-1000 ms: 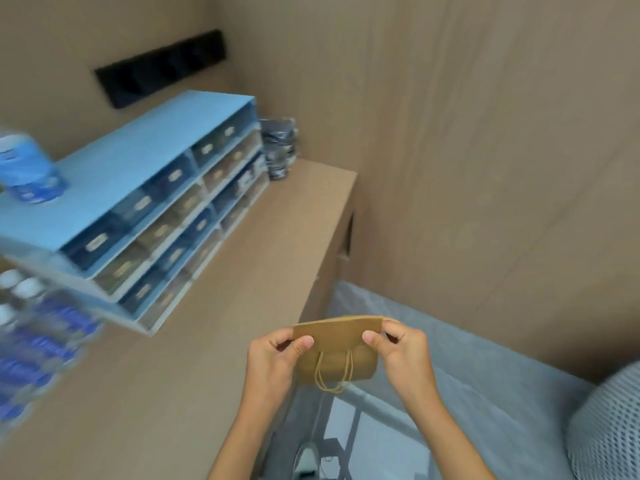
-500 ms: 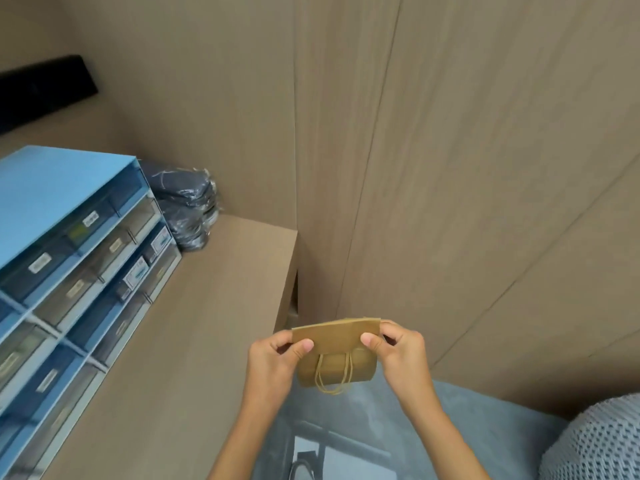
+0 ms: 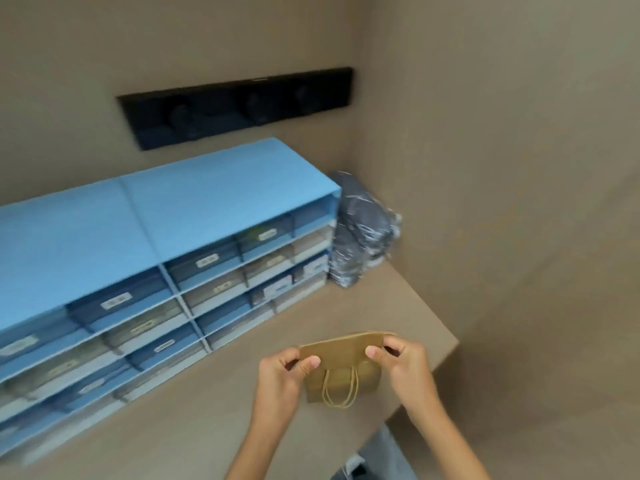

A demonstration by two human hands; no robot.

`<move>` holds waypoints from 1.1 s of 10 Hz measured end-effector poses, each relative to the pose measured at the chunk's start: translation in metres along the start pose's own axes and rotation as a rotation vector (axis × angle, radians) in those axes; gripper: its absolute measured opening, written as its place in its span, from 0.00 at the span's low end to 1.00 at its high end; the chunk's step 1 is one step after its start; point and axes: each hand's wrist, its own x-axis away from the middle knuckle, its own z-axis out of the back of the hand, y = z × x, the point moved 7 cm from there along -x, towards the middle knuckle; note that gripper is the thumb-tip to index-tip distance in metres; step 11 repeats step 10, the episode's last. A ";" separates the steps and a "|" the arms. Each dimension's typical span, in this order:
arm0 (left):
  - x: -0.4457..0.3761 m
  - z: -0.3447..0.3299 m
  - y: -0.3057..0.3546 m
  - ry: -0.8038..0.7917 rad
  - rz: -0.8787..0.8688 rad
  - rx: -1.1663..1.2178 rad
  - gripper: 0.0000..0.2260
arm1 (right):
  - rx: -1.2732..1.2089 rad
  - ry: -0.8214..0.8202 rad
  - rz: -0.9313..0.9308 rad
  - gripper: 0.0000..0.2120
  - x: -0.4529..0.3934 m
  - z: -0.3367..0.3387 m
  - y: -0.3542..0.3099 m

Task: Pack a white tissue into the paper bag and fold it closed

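While both hands — left hand [image 3: 280, 370], right hand [image 3: 403, 358] — are pinching the paper bag [image 3: 341, 367] over the table's [image 3: 207, 420] near-right edge | crease evenly — keeping corners aligned.

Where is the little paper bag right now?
The paper bag is low in the head view, pinched between both hands above the counter, in front of the blue drawer unit.

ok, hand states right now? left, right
Left hand: closed, pinching the left top corner of the paper bag.
Right hand: closed, pinching the bag's right top corner.
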 end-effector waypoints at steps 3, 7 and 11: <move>-0.022 -0.006 -0.017 0.462 0.114 -0.040 0.14 | 0.057 -0.470 0.077 0.18 -0.117 -0.051 0.016; -0.033 -0.015 -0.024 0.585 0.098 -0.241 0.19 | 0.048 -0.624 0.155 0.25 -0.142 -0.056 0.029; -0.013 -0.010 0.020 0.577 -0.017 -0.335 0.29 | 0.151 -0.592 0.289 0.33 -0.141 -0.032 -0.014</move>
